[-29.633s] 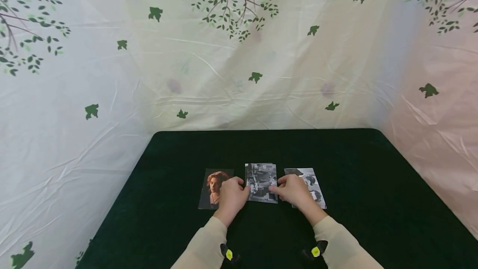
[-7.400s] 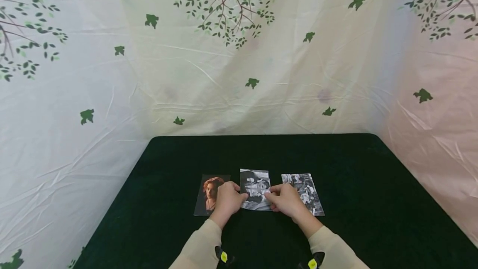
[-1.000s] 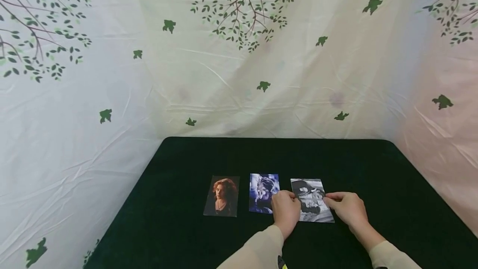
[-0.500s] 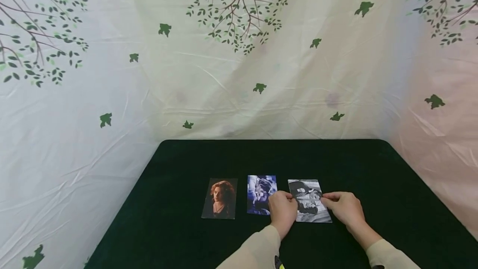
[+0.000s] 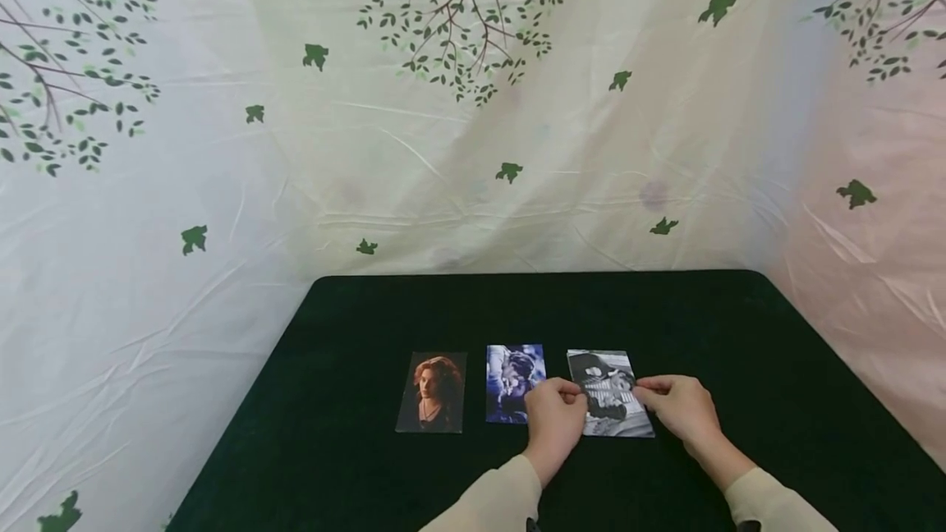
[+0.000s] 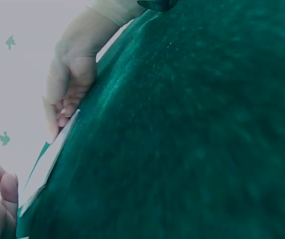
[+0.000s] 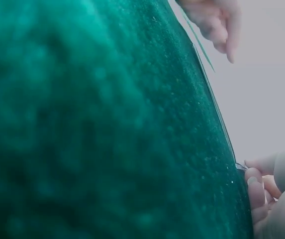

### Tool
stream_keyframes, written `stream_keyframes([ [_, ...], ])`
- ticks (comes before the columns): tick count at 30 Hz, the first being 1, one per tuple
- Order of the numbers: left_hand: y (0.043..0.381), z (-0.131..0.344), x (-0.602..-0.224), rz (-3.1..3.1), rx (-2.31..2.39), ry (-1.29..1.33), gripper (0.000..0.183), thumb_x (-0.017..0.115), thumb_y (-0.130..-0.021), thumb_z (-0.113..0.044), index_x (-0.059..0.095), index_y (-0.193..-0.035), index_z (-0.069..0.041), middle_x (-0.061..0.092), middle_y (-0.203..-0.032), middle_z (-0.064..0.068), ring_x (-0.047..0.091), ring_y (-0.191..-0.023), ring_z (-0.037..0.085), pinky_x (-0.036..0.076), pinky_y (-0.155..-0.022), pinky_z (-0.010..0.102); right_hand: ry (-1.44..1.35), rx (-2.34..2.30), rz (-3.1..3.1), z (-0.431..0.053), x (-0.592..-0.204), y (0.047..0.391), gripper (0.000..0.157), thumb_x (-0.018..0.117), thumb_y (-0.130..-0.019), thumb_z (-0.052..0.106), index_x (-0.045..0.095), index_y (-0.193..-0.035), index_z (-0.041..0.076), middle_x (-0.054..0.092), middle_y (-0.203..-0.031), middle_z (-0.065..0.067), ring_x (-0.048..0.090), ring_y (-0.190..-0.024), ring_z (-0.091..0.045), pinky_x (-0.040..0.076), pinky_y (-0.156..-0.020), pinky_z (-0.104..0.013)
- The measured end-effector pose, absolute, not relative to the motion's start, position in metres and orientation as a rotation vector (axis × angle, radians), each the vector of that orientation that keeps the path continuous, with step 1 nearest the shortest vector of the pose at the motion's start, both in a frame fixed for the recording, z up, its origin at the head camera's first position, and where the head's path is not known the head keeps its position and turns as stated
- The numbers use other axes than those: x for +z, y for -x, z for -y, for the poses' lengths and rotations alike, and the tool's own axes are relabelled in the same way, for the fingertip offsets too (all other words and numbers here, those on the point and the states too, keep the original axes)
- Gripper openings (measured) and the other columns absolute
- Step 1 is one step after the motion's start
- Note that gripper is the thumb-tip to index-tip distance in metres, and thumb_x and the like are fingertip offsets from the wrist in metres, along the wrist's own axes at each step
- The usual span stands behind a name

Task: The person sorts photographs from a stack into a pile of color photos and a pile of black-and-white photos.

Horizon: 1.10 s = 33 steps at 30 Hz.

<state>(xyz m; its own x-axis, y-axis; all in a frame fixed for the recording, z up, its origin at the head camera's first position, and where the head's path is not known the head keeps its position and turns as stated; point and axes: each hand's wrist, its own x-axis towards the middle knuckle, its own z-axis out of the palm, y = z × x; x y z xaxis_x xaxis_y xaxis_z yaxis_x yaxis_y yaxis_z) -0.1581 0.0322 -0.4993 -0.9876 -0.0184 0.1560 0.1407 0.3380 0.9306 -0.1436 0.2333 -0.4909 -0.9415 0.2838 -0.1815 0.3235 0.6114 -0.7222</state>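
Note:
Three photo cards lie in a row on the dark green cloth. The right one is a black-and-white photo card (image 5: 608,392); a second edge peeks out along its top. My left hand (image 5: 554,421) pinches its left edge between thumb and fingers, and my right hand (image 5: 683,413) pinches its right edge. In the left wrist view the card (image 6: 50,159) appears edge-on as a thin pale stack between both hands. The middle blue-toned photo card (image 5: 510,372) is partly covered by my left hand. At the left, a portrait photo card (image 5: 432,396) shows an auburn-haired figure.
A green cloth-covered table (image 5: 355,310) has rounded far corners. Behind and beside it hang pale curtains (image 5: 414,146) printed with leaves and branches. Cream sleeves (image 5: 488,499) cover both forearms.
Since 7.4 s ago both hands moved from the middle to the right card, and the black-and-white picture went there; the middle now shows a blue picture. In the last second the hands barely moved.

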Motion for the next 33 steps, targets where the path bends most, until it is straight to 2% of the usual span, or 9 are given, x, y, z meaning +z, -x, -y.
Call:
stream_keyframes([
  [8, 0.16, 0.021, -0.482, 2.546, -1.602, 0.158, 0.003, 0.074, -0.081, -0.012, 0.072, -0.08, -0.011, 0.059, -0.065, -0.011, 0.052, -0.061, 0.002, 0.045, -0.056, 0.022, -0.471, -1.37, -2.734, -0.237, -0.483, 0.142, 0.038, 0.065, -0.092, 0.028, 0.064, -0.119, 0.002, 0.065, -0.106, -0.012, 0.062, -0.083, -0.018, 0.052, -0.067, -0.032],
  [17, 0.176, 0.082, -0.46, 2.741, -1.339, 0.177, 0.025, 0.073, -0.084, -0.021, 0.069, -0.101, -0.002, 0.061, -0.073, -0.002, 0.054, -0.063, 0.01, 0.047, -0.056, 0.026, -0.299, -1.263, -2.866, -0.206, -0.459, 0.14, 0.041, 0.065, -0.091, 0.033, 0.064, -0.12, 0.004, 0.067, -0.093, -0.004, 0.061, -0.076, -0.016, 0.049, -0.061, -0.031],
  [24, 0.184, 0.097, -0.458, 2.844, -1.228, 0.199, 0.033, 0.071, -0.085, -0.021, 0.065, -0.109, 0.001, 0.065, -0.077, 0.004, 0.057, -0.064, 0.012, 0.05, -0.055, 0.027, -0.19, -1.122, -2.917, -0.153, -0.45, 0.141, 0.041, 0.07, -0.087, 0.037, 0.068, -0.114, 0.006, 0.068, -0.087, -0.001, 0.062, -0.074, -0.011, 0.052, -0.065, -0.033],
  [29, 0.191, 0.098, -0.46, 2.905, -1.2, 0.231, 0.038, 0.07, -0.086, -0.022, 0.063, -0.114, 0.003, 0.065, -0.079, 0.007, 0.057, -0.061, 0.012, 0.049, -0.053, 0.027, -0.137, -1.097, -2.904, -0.121, -0.454, 0.144, 0.042, 0.072, -0.086, 0.033, 0.067, -0.114, 0.002, 0.068, -0.085, -0.002, 0.06, -0.067, -0.01, 0.049, -0.059, -0.03],
  [33, 0.195, 0.098, -0.462, 2.94, -1.164, 0.216, 0.039, 0.071, -0.085, -0.023, 0.064, -0.112, 0.004, 0.065, -0.079, 0.008, 0.056, -0.061, 0.014, 0.049, -0.054, 0.028, -0.121, -1.049, -2.919, -0.106, -0.457, 0.147, 0.047, 0.074, -0.084, 0.033, 0.065, -0.115, -0.001, 0.069, -0.089, -0.005, 0.06, -0.072, -0.012, 0.05, -0.06, -0.03],
])
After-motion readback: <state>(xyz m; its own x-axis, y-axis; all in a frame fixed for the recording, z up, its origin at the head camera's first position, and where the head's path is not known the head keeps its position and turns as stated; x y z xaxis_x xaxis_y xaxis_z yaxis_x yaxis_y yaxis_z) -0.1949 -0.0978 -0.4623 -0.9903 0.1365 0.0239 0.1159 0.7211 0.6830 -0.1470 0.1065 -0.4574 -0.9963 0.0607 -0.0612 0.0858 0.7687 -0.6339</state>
